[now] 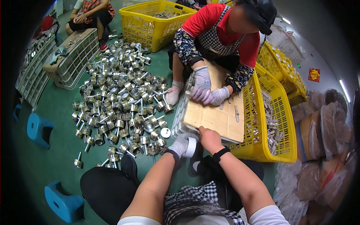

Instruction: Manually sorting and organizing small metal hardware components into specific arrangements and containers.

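Note:
My left hand (179, 145), in a pale striped glove, is closed on a white roll of tape (191, 147) below the near edge of a cardboard-topped crate. My bare right hand (210, 140) presses at that cardboard's (204, 119) near edge, fingers curled in; what they pinch is hidden. Across from me, a person in a red top and checked apron works over the same board with two gloved hands (210, 90). Several small flat metal pieces (237, 113) lie on the board's right side.
A big heap of metal cups with stems (120, 101) covers the floor at left. A yellow basket (279, 150) of flat metal parts stands right, another yellow basket (150, 28) behind. Blue stools (37, 129) sit at far left. Bagged cartons (313, 135) line the right. Another person sits at back left.

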A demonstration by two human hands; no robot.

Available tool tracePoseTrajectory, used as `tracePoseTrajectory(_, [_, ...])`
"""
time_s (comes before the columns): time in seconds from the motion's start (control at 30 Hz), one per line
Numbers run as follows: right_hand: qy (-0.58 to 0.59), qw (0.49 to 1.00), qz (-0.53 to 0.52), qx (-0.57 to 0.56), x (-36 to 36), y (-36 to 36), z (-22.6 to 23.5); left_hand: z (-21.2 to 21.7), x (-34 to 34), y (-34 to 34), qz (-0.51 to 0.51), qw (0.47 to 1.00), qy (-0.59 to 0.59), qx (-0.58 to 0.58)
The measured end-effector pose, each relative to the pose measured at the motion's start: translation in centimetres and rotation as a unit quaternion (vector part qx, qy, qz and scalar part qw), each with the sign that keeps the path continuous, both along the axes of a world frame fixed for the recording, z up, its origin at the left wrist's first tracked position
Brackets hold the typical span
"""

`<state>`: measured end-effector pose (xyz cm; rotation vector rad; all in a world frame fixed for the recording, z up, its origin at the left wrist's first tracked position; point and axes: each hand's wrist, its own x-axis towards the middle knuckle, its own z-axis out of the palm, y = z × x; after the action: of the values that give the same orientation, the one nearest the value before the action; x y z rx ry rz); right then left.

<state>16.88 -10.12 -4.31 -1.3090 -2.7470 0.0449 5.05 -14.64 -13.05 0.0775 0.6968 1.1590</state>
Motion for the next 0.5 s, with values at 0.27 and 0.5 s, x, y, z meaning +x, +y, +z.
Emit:
tracePoseTrajectory(0.27, [-0.076, 0.995, 0.061, 0.03, -1.0, 0.4, -0.5, -0.7, 0.8, 0.1, 0.024, 0.982, 0.183, 0.044])
tracePoseTrajectory(0.5, [-0.047, 0.995, 0.07, 0.045, -1.7, 0.0, -1.6, -3.3, 0.4, 0.8, 0.064, 0.987, -0.139, -0.038])
